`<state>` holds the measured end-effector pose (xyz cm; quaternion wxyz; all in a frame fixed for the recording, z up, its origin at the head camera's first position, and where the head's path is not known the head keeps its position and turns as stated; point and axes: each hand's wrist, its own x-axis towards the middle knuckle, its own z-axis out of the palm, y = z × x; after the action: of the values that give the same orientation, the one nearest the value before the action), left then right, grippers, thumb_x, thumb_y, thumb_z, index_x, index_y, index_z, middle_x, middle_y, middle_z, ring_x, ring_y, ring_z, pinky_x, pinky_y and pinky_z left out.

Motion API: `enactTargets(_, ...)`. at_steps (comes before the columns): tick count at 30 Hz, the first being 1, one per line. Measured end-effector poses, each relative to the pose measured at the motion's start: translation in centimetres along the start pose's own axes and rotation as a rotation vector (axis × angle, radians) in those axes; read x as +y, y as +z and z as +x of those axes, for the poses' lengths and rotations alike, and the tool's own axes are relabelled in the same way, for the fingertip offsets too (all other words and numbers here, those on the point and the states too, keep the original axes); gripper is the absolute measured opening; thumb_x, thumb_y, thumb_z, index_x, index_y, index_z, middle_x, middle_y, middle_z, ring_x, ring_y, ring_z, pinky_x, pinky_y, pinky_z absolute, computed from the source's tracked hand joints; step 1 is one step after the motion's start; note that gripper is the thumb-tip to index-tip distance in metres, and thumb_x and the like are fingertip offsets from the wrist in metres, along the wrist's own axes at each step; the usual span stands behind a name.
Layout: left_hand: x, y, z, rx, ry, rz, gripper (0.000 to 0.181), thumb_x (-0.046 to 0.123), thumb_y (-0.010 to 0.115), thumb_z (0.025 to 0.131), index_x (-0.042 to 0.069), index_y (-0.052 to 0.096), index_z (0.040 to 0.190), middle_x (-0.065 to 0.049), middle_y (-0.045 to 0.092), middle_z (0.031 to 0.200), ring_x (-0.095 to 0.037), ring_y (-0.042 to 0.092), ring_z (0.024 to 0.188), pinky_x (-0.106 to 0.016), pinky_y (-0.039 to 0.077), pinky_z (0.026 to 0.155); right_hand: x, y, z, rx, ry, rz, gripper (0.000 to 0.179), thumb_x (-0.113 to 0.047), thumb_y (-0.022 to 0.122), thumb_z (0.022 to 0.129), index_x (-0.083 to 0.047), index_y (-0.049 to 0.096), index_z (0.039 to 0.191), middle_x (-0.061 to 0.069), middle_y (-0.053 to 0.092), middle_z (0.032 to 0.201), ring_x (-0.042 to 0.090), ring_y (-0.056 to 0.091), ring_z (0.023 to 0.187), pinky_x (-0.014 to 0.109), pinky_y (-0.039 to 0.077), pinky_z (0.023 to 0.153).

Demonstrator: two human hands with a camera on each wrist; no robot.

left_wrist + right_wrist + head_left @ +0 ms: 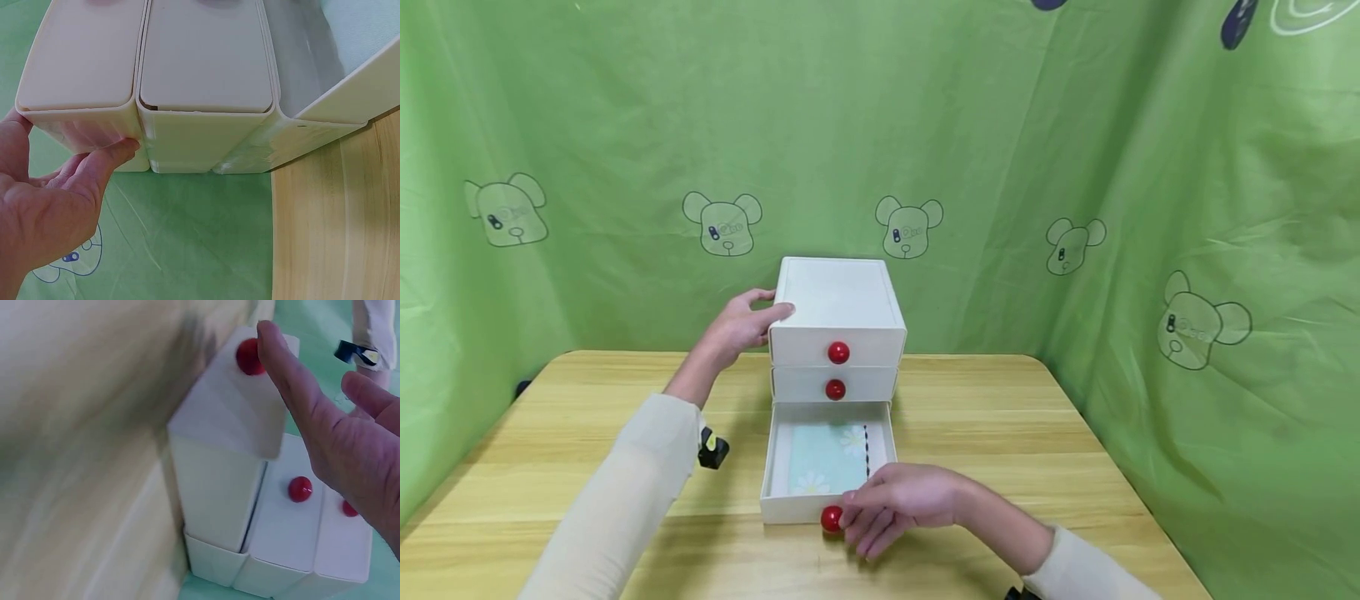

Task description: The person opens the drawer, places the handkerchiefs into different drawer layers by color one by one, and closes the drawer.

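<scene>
A white cabinet (841, 292) of three stacked drawers stands on the table, with a red knob on each front. Its bottom drawer (778, 509) is pulled out. Inside lies a light-blue notebook (827, 458) with white daisies and a black binding along its right edge. My left hand (739, 327) holds the cabinet's upper left edge, thumb over the top and other fingers against the side wall (181, 140). Beside the bottom red knob (832, 519) is my right hand (910, 500), its fingertips right at the knob's right side. In the right wrist view the finger nearest this knob is straight.
The wooden table (1000, 433) extends on both sides of the cabinet. Behind and around it hangs a green curtain (820, 125) with printed bear heads. Both other drawers, the top (797, 346) and the middle one (797, 383), are closed.
</scene>
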<state>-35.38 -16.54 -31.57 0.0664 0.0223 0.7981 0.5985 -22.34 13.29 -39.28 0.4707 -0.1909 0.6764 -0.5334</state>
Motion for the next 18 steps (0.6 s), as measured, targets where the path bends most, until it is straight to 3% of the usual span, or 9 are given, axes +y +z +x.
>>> enactTargets(8,0.0,-0.1,0.1,0.000,0.001,-0.003,0.082,0.041,0.066,0.098,0.012,0.023,0.161,-0.021,0.052,0.146,-0.036,0.054,0.133,-0.046,0.044,0.116,2.0,0.3,0.7,-0.029,0.084,0.052,0.052,-0.035,0.053,0.105,0.013,0.058,0.126,0.030,0.069,0.116,0.025,0.074,0.093,0.046,0.061,0.092)
enactTargets(18,-0.2,-0.1,0.2,0.012,0.000,0.006,0.082,0.042,0.066,0.097,0.012,0.025,0.161,-0.020,0.054,0.143,-0.035,0.055,0.130,-0.045,0.045,0.114,3.1,1.7,1.6,0.052,0.035,0.146,0.049,-0.030,0.053,0.105,0.012,0.054,0.131,0.024,0.069,0.117,0.025,0.070,0.101,0.045,0.059,0.098)
